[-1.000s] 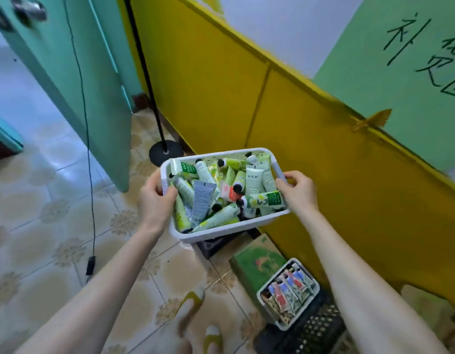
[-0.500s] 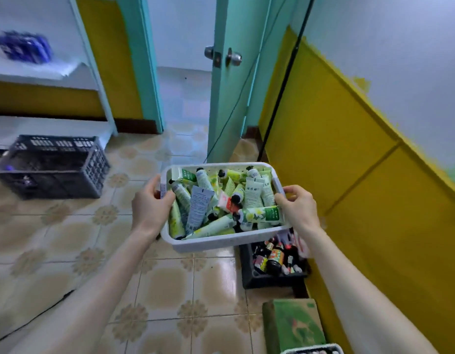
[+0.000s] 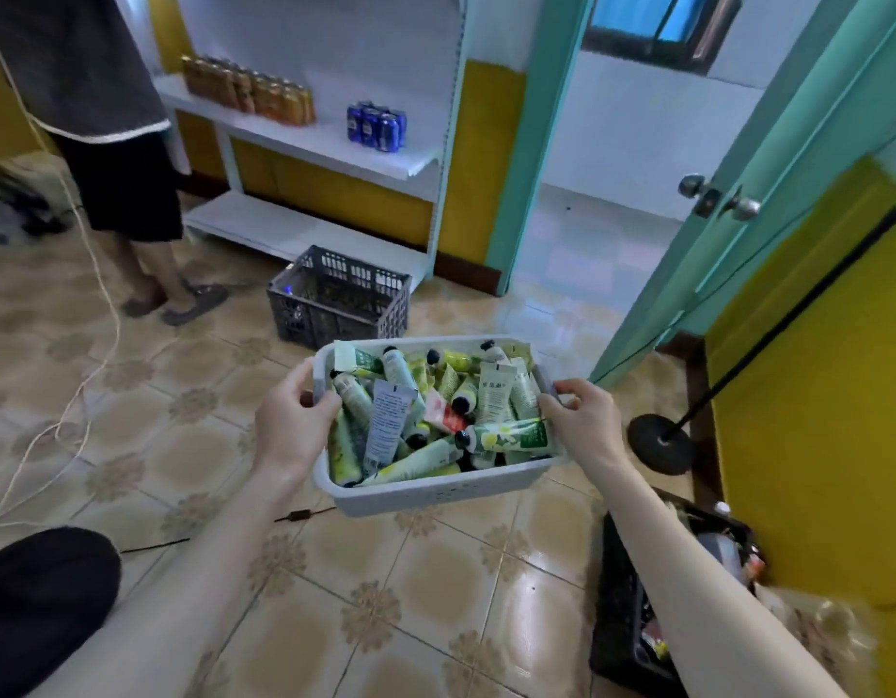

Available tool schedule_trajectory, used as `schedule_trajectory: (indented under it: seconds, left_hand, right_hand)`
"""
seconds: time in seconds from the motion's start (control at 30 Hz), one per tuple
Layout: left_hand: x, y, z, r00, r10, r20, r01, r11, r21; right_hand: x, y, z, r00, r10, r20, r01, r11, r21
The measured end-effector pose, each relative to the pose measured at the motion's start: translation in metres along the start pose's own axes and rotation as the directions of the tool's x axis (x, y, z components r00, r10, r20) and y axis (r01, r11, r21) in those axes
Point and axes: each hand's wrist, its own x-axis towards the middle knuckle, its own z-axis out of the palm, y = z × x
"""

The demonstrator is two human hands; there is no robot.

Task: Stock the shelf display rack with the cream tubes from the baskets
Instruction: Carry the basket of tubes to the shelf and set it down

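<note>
A white plastic basket (image 3: 430, 488), rectangular with rounded corners and a perforated wall, is carried in the air above a glossy patterned tile floor (image 3: 435, 586). The left hand (image 3: 289, 425) clasps the left rim, thumb hooked inside and the fingers (image 3: 297, 377) curled round the outside; the right hand (image 3: 584, 423) grips the right rim in the same way. Between the two sets of fingers lies a loose heap of cream tubes (image 3: 435, 410), soft, mostly pale green with black caps, filling the basket to its rim. Beyond the fingertips, across open floor, stands a dark slatted crate (image 3: 340, 299), and behind it a white metal shelf rack (image 3: 305, 138) bearing orange bottles (image 3: 249, 88) and blue cans (image 3: 377, 125). To the right of the right hand is a teal door (image 3: 768, 158); below it a black bin (image 3: 632, 596) of mixed items.
</note>
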Motion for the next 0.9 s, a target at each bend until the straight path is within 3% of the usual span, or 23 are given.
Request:
schedule_trajectory:
  seconds: [0.4,0.67,0.9]
  left_hand:
    - [0.061,-0.059,-0.165,0.96,-0.096,-0.263,0.105,0.994,0.023]
    - [0.121,-0.089,-0.222,0.856,-0.17,-0.489,0.231,0.971,0.067]
    - [0.194,-0.093,-0.25,0.76,-0.239,-0.605,0.287,0.958,-0.017]
  right_hand:
    - [0.03,-0.135,0.184,0.931,-0.239,0.277,0.233,0.971,0.055]
    - [0.081,-0.206,0.294,0.837,-0.357,0.416,0.35,0.932,0.095]
    - [0.141,-0.28,0.37,0.716,-0.47,0.517,0.473,0.871,0.137]
